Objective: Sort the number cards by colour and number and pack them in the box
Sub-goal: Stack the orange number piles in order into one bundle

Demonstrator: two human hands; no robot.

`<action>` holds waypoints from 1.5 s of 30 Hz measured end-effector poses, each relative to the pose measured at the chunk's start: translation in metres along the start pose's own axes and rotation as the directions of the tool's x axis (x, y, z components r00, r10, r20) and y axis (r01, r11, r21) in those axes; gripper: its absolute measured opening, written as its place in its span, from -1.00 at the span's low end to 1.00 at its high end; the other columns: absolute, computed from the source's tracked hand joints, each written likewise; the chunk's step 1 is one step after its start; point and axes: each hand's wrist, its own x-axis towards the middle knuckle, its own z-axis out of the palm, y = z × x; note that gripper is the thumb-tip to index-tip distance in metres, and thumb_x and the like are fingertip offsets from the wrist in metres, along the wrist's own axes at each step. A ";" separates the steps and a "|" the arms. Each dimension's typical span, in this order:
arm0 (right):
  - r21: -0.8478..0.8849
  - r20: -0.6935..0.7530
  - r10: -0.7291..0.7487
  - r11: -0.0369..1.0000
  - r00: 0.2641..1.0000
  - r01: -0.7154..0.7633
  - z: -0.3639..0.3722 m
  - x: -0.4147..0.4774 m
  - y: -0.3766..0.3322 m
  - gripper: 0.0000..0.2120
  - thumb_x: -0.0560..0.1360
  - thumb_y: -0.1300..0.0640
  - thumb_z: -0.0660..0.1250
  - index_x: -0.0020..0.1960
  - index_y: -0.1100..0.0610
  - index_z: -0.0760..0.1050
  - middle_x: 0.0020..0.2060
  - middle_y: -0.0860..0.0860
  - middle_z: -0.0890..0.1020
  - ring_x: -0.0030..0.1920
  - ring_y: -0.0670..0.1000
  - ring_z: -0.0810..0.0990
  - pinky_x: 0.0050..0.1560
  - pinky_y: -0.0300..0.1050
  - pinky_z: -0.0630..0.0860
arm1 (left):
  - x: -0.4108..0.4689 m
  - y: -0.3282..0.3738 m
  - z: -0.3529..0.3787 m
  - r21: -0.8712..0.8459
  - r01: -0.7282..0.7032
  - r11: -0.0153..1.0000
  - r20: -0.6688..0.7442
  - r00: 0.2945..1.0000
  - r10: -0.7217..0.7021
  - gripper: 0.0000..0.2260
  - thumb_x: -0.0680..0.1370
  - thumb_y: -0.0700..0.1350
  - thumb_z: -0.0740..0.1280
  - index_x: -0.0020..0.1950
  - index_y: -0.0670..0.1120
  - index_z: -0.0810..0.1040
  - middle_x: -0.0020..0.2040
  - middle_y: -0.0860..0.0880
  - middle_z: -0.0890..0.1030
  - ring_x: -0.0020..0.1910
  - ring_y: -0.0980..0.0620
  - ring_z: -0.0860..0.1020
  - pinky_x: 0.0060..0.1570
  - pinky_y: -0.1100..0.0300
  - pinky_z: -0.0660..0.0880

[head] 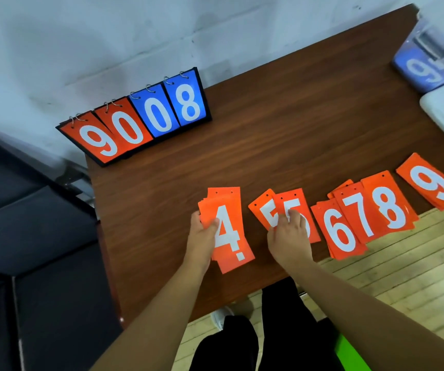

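1. The right forearm (376, 303) and left forearm (162, 298) are seen nearest the lens, extended over the near edge of the bench (269, 129).
2. The left grip (202, 234) is closed round a stack of orange cards (231, 263). The 4 card (229, 228) lies uppermost, with the thumb laid across its face. Whether the stack rests on the bench cannot be told.
3. The right grip (290, 236) is closed on the upper 5 card (293, 203), the fingers bent over its face. A second 5 card (262, 210) is partly covered beneath it.
4. The 6 pile (341, 231), 7 pile (360, 212) and 8 pile (387, 207) are overlapped in a row to the right. The 9 pile (432, 183) is set apart at the bench's near edge.
5. A translucent box (427, 68) is seen at the far right corner, well apart from the orange row. A blue 9 card shows in it.
6. The step in hand is judged to be the gathering of the fives onto the held stack.
   - Both fives should be squared together before being lifted.
   - The punched holes should be kept to one end.
   - The fives should be added to the same face of the stack, so that ascending order is preserved.
   - The 6 pile lies just beside the fives and should not be dragged with them.
7. A flip scoreboard (135, 121) showing 9 0 0 8 stands at the far left.
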 end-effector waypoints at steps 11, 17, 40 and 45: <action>-0.050 -0.068 -0.179 0.983 0.981 0.176 0.022 -0.007 -0.024 -0.64 0.47 0.07 0.38 0.22 0.18 0.50 0.26 0.20 0.44 0.28 0.21 0.43 0.27 0.07 0.42 | 0.011 0.001 -0.013 0.006 0.040 0.999 -0.070 0.997 -0.040 -0.61 0.60 0.00 0.34 0.39 0.08 0.32 0.27 -0.02 0.56 0.14 -0.08 0.61 0.17 -0.18 0.56; -0.125 -0.028 0.115 0.985 0.993 -0.118 0.008 0.018 -0.019 -0.30 0.44 -0.17 0.40 0.43 0.15 0.26 0.32 0.18 0.36 0.34 0.20 0.34 0.31 0.11 0.33 | 0.010 -0.006 -0.033 0.054 0.067 0.996 -0.094 0.994 -0.061 -0.56 0.61 0.02 0.31 0.46 0.08 0.28 0.29 -0.01 0.55 0.16 -0.06 0.60 0.17 -0.17 0.56; 0.700 0.292 -0.029 0.687 0.956 -0.193 -0.045 -0.002 -0.070 -0.72 0.57 0.13 0.30 0.28 0.10 0.46 0.17 -0.01 0.59 0.10 -0.02 0.58 0.09 -0.09 0.57 | -0.007 -0.005 -0.054 -0.057 -0.035 0.998 -0.061 0.998 0.031 -0.69 0.62 -0.04 0.30 0.36 0.07 0.39 0.18 -0.03 0.61 0.08 -0.07 0.64 0.11 -0.14 0.59; 0.520 0.219 -0.079 0.853 0.973 -0.048 -0.031 -0.031 -0.088 -0.66 0.57 0.07 0.30 0.31 0.12 0.43 0.20 0.02 0.56 0.16 0.03 0.57 0.08 -0.15 0.49 | -0.023 0.010 -0.040 -0.207 -0.089 0.974 0.020 0.995 0.095 -0.90 0.65 -0.08 0.26 0.12 0.06 0.53 0.04 -0.08 0.67 -0.07 -0.02 0.67 -0.09 0.05 0.61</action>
